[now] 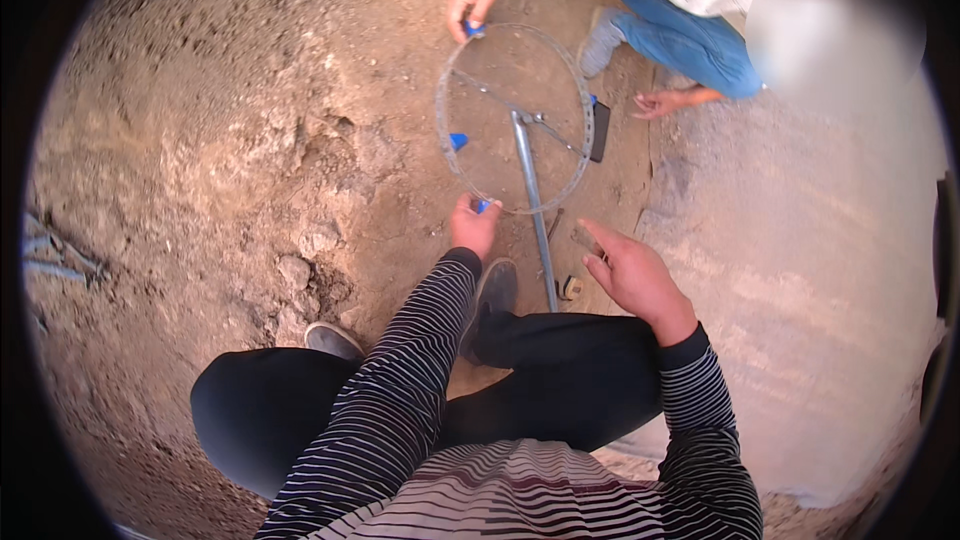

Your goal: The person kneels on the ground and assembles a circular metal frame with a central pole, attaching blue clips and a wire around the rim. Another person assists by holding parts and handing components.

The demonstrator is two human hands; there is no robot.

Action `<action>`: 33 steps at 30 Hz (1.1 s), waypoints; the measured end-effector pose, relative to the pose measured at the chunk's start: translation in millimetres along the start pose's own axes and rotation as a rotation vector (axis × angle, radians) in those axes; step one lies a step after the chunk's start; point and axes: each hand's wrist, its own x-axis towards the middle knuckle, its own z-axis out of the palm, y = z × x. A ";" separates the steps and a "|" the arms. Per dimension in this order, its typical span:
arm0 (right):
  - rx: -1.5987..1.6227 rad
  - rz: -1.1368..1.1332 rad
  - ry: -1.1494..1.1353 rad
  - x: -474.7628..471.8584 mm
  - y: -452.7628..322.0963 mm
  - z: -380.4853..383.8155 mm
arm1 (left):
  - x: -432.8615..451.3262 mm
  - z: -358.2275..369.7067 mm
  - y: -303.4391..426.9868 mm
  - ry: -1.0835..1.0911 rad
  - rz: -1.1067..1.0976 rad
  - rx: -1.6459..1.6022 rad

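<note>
A perforated metal hoop (pixel 517 210) lies before me, with a thin crossbar (pixel 487 90) spanning it. From the hoop's middle, a grey metal pole (pixel 529 172) runs back towards my knee. My left hand (pixel 475 229) pinches a blue piece (pixel 484 205) at the near rim. To the right of the pole, my right hand (pixel 637 277) is raised with thumb and fingers apart, and I see nothing held in it. A co-worker's hand (pixel 476 0) grips another blue piece (pixel 474 30) at the far rim. A third blue piece (pixel 457 141) sits at the left rim.
A dark flat phone-like object (pixel 600 131) lies by the hoop's right rim. Near the pole's lower end is a small yellow-and-black tape measure (pixel 571 288). The co-worker's other hand (pixel 660 103) hangs over the ground. Right is a pale slab (pixel 787 277); left, metal rods (pixel 56 259).
</note>
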 end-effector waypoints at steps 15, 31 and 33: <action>0.244 0.055 0.022 25.0 204.0 90.7 | 12.7 -29.0 31.6 -0.037 -0.066 -0.028; 0.660 -0.250 -0.428 107.4 187.4 171.9 | 14.8 -31.4 33.3 -0.010 -0.124 0.044; 0.631 -0.255 -0.483 112.9 184.0 175.6 | 15.5 -30.1 33.7 -0.003 -0.102 0.078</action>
